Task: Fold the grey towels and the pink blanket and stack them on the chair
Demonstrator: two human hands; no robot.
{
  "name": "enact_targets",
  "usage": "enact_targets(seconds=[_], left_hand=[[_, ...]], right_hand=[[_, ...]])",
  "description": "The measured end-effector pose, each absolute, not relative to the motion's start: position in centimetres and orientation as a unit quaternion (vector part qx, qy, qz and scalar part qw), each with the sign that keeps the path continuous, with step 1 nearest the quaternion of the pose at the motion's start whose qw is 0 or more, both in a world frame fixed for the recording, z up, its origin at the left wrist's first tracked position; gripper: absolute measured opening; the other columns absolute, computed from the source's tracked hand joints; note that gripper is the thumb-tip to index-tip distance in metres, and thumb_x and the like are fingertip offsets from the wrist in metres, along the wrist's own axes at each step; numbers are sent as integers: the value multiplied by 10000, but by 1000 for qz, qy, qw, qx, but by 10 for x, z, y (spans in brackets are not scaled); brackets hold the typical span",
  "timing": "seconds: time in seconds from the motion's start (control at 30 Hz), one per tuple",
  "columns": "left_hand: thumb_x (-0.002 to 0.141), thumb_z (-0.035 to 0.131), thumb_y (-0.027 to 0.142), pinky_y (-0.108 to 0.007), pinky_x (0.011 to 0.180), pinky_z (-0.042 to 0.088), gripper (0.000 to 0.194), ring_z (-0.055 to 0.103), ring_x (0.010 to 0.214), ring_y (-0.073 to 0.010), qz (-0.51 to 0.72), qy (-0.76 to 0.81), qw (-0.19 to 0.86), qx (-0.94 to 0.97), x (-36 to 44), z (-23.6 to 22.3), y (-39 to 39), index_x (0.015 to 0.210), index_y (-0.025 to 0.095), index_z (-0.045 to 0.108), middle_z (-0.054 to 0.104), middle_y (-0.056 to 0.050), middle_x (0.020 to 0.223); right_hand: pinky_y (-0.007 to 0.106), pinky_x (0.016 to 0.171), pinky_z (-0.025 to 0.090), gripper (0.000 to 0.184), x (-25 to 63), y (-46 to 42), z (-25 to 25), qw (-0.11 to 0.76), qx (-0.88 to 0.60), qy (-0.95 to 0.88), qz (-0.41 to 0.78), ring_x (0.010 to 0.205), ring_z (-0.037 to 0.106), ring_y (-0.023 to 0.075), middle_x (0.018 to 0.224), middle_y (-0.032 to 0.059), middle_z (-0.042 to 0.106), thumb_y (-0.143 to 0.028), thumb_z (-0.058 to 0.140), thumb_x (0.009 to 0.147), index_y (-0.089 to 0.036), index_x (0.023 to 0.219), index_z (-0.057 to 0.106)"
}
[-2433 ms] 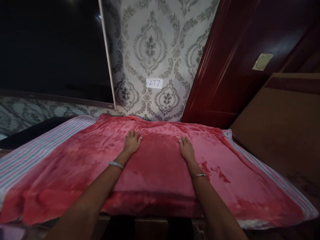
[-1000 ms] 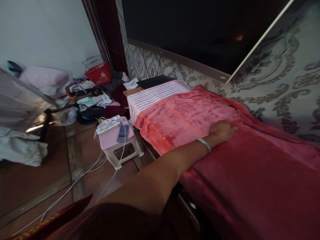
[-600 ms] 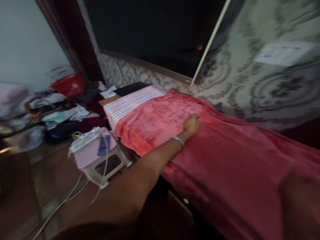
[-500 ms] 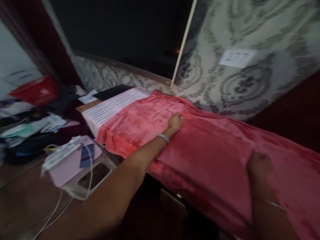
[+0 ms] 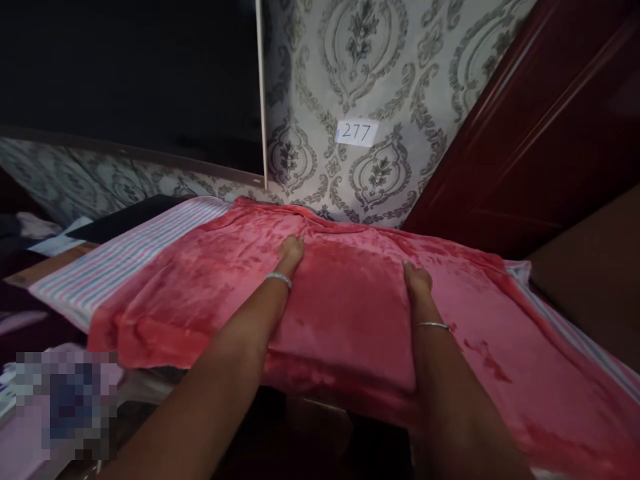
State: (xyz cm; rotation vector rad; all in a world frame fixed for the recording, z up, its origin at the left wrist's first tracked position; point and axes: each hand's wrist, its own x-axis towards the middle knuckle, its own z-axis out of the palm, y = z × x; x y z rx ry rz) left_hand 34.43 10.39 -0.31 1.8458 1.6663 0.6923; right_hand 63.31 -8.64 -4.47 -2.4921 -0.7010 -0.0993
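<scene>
A red plush cloth [image 5: 350, 313] lies spread over a striped cloth [image 5: 135, 240], which shows at the left and right ends. My left hand [image 5: 291, 248] is closed on the plush, left of its middle, with the arm stretched forward. Farther right, my right hand [image 5: 418, 279] is closed on the same plush, thumb on top. Between the two hands the pile looks smooth and darker; wrinkles run along the far edge. My fingertips are mostly hidden by the hands themselves.
A dark screen [image 5: 130, 80] hangs on the patterned wall, beside a paper marked 277 [image 5: 357, 132]. Right of it stands a dark red wooden panel [image 5: 530, 133]. A black flat item [image 5: 125, 217] and a brown board [image 5: 50, 263] lie at left. The lower left is pixelated.
The view has swung to the right. My right hand has moved forward on the plush cloth and closer to my left hand. Both hands stay closed on it.
</scene>
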Motion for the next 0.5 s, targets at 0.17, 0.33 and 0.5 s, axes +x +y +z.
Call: enact_targets(seconds=[0.17, 0.33, 0.5], left_hand=[[1061, 352, 335, -412, 999, 506, 423, 667, 1186, -303, 331, 631, 227, 663, 338, -16, 105, 1286, 116, 635, 719, -193, 1251], [1051, 365, 300, -346, 877, 513, 369, 685, 971, -255, 427, 635, 234, 600, 334, -27, 117, 1113, 100, 670, 743, -162, 1070], [987, 523, 281, -335, 835, 502, 229, 688, 894, -249, 437, 627, 269, 587, 335, -33, 121, 914, 135, 685, 736, -141, 923]], right_hand=[[400, 831, 530, 530, 636, -90, -62, 360, -918, -163, -47, 941, 697, 336, 999, 257, 731, -412, 406, 1013, -5, 1115, 730], [441, 885, 502, 513, 638, -92, -69, 435, -887, -115, -106, 1012, 665, 369, 1062, 275, 707, -456, 441, 988, -27, 1118, 689], [447, 848, 494, 421, 639, -91, -71, 475, -868, -109, -92, 949, 666, 371, 952, 234, 713, -477, 512, 935, -99, 962, 695]])
